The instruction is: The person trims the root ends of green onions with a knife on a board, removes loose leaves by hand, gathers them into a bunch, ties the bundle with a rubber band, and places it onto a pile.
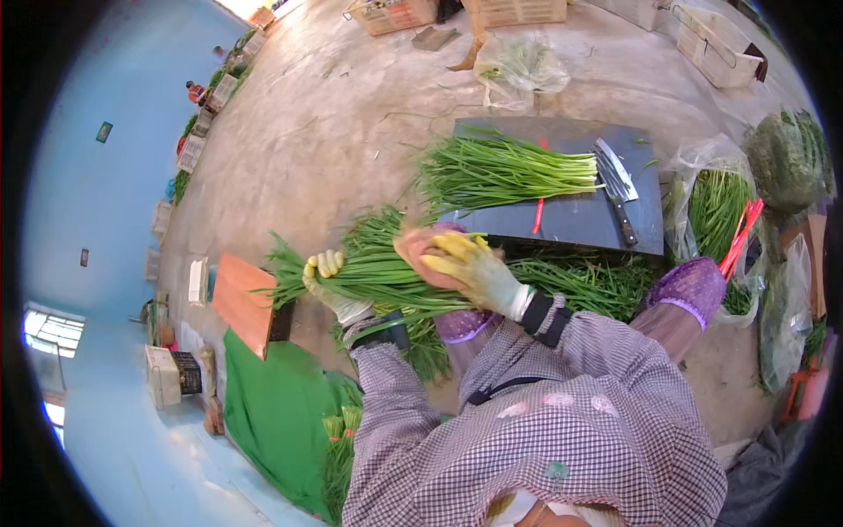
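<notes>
My left hand [327,279], in a white glove with yellow fingers, is closed round a loose bunch of garlic chives [373,277] held above my lap. Over the other end of that bunch, my right hand [479,270], gloved the same way, presses a pinkish-brown cloth [425,253], which is blurred. Just beyond, more garlic chives [500,171] lie across a dark board [575,215], their pale ends to the right. A red strip [538,215] runs under them. Beside those ends rests a cleaver [616,176] with a black handle. Loose greens [580,285] fill the space below the board.
An orange-brown board [243,299] stands at left, near a green cloth [272,422] and tied chive bundles [341,443]. On the right are a plastic bag of chives [720,206] and red strips [742,241] by my knee. Crates [716,48] line the far side.
</notes>
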`<state>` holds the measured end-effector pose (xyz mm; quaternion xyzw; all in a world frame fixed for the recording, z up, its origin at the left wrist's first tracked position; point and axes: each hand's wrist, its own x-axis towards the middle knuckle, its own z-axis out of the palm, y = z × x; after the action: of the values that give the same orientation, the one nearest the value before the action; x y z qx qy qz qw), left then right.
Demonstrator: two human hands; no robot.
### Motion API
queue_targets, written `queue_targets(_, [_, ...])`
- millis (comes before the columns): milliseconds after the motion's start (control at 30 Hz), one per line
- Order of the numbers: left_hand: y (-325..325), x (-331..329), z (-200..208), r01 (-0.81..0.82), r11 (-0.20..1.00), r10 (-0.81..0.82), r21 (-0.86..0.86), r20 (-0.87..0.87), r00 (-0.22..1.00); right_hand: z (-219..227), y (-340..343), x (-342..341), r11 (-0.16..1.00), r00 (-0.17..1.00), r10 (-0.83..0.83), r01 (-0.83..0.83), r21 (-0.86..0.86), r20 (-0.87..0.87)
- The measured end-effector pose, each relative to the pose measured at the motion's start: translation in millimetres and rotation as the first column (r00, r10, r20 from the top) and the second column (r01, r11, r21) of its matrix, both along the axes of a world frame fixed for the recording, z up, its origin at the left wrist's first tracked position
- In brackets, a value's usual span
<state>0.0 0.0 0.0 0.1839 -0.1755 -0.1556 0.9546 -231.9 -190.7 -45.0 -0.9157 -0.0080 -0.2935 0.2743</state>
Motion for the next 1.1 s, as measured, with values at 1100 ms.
queue_targets(1100, [0, 0, -34, 0.071, 0.877, -0.107, -0.476, -0.048, 0.993, 35, -24, -89, 0.806, 0.981, 0.051, 0.069, 0.588, -0.186])
